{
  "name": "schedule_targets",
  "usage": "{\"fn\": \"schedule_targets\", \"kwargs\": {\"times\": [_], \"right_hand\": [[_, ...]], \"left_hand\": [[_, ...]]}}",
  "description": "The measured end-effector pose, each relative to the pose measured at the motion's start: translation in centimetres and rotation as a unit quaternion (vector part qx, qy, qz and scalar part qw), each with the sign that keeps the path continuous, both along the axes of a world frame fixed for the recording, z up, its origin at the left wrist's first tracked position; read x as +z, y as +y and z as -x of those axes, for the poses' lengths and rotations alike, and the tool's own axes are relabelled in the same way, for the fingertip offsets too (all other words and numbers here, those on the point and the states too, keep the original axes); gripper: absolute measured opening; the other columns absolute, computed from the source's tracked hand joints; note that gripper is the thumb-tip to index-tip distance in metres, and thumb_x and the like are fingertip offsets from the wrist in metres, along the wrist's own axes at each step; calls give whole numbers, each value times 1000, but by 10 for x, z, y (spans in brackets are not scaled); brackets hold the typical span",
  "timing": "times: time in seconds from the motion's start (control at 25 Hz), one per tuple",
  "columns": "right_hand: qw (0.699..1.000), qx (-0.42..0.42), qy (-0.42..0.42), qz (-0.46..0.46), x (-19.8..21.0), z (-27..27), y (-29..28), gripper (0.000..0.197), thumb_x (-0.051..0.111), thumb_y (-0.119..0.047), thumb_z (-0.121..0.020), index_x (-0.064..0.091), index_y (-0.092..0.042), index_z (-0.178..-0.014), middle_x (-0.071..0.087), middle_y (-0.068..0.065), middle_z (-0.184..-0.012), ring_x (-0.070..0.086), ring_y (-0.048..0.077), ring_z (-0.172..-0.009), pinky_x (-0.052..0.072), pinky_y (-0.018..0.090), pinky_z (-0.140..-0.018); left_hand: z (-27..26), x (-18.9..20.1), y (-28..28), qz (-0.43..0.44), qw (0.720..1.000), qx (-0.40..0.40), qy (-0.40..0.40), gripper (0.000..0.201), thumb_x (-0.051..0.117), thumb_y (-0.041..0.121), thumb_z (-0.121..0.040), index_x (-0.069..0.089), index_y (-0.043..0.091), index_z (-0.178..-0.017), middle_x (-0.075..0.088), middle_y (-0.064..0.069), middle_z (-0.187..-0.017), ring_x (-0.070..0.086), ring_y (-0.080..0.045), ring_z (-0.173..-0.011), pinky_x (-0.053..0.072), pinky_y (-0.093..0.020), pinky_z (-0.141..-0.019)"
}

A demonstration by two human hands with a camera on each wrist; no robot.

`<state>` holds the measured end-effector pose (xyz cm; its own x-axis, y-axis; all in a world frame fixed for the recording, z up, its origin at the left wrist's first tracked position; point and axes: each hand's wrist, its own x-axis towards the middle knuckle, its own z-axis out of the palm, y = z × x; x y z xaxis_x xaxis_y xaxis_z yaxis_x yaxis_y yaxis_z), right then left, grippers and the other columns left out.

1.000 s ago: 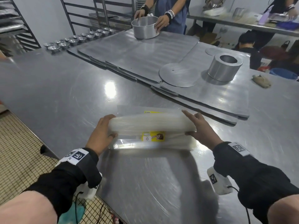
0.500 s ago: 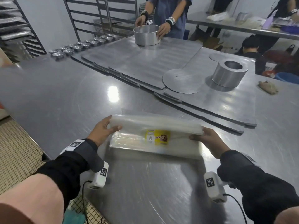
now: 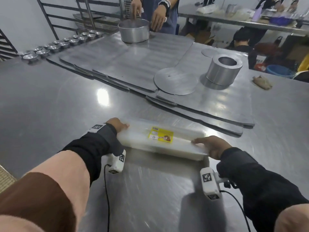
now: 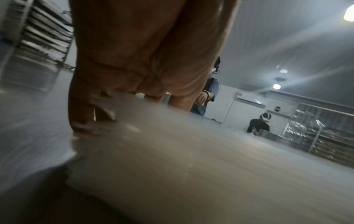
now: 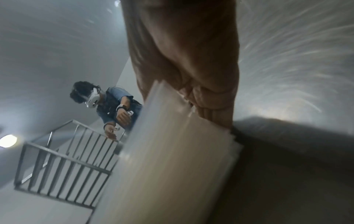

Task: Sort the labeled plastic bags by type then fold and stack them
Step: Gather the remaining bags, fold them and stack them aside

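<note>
A folded stack of bags [image 3: 160,141] is gripped at each end by the left hand [image 3: 117,125] and right hand [image 3: 212,146] on a steel table [image 3: 50,101].

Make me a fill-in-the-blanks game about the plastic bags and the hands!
1. The label on the folded stack of plastic bags is mostly ____.
2. The stack lies on a shiny ____ table.
3. The left hand and right hand hold opposite ____ of the stack.

Missing words: yellow; metal; ends

table [image 3: 50,101]: glossy brushed steel | bags [image 3: 150,144]: clear glossy plastic | sleeves [image 3: 90,146]: matt cloth
</note>
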<state>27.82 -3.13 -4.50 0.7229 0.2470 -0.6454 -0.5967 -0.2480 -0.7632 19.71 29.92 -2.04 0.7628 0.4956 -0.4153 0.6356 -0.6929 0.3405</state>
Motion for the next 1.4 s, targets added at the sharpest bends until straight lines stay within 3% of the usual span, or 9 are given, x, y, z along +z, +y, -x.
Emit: {"fn": "schedule_targets", "kwargs": {"times": [0.12, 0.32, 0.48, 0.72, 0.84, 0.96, 1.12, 1.28, 1.4], "right_hand": [[997, -37, 49, -38, 1, -1, -3, 13, 65, -2, -82, 59, -5, -94, 67, 10, -72, 65, 20, -50, 52, 25, -42], [995, -77, 52, -41, -3, 11, 2, 14, 67, -1, -81, 59, 2, -93, 62, 12, -81, 63, 25, -64, 55, 28, -48], [997, -66, 6, 46, -7, 10, 6, 43, 77, -6, -74, 60, 9, -110, 63, 15, -91, 61, 32, -88, 51, 44, -91], [996, -40, 5, 79, -2, 8, 6, 47, 77, -7, -73, 57, 10, -112, 63, 19, -97, 62, 35, -88, 51, 48, -89], [994, -28, -5, 103, -5, 5, 6, 53, 81, -11, -68, 59, 11, -111, 66, 23, -105, 63, 38, -98, 48, 53, -93], [994, -18, -7, 107, -3, 2, 5, 48, 80, -9, -71, 59, 10, -109, 65, 20, -96, 63, 34, -85, 53, 47, -85], [993, 37, 21, 111, 16, -1, 3, 35, 75, -12, -78, 58, 3, -105, 58, 10, -78, 56, 24, -64, 51, 31, -50], [995, 17, -78, 55, 31, -2, 7, 21, 72, 0, -76, 59, 1, -92, 59, 11, -85, 55, 23, -77, 48, 32, -72], [972, -58, -209, -95, 22, 12, 17, 48, 66, 12, -76, 50, 7, -121, 60, 16, -109, 58, 25, -99, 52, 24, -83]], "left_hand": [[-4, 1, -7, -39, 999, -18, 31, 48, 57, 34, -92, 55, -6, -119, 58, -19, -124, 54, -32, -116, 41, -31, -90], [0, 0, -11, -18, 999, -8, 44, 58, 59, 33, -91, 44, -8, -130, 51, -21, -133, 48, -33, -124, 37, -33, -98], [7, 3, -6, -3, 997, -16, 73, 57, 54, 39, -93, 51, -9, -124, 56, -21, -129, 51, -32, -121, 38, -30, -96], [9, 4, -6, 1, 997, -8, 74, 59, 58, 42, -90, 54, -9, -120, 59, -22, -125, 54, -33, -119, 41, -32, -96], [10, 8, -2, 24, 995, -10, 94, 63, 55, 47, -90, 55, -9, -120, 63, -21, -110, 58, -32, -104, 38, -29, -80], [15, 11, 0, 69, 994, 9, 85, 61, 48, 48, -93, 54, -5, -123, 60, -16, -104, 56, -29, -97, 39, -29, -81], [38, -7, 2, 135, 989, 35, -57, 46, 46, 34, -97, 56, -6, -117, 60, -24, -119, 58, -36, -106, 43, -37, -91], [64, -15, 6, 247, 910, 122, -311, 21, 69, 23, -83, 64, 10, -99, 67, -17, -106, 61, -32, -98, 48, -48, -94], [80, -8, -10, 255, 856, 134, -429, 8, 56, 11, -93, 54, 12, -101, 61, -2, -94, 55, -17, -88, 46, -34, -85]]}}
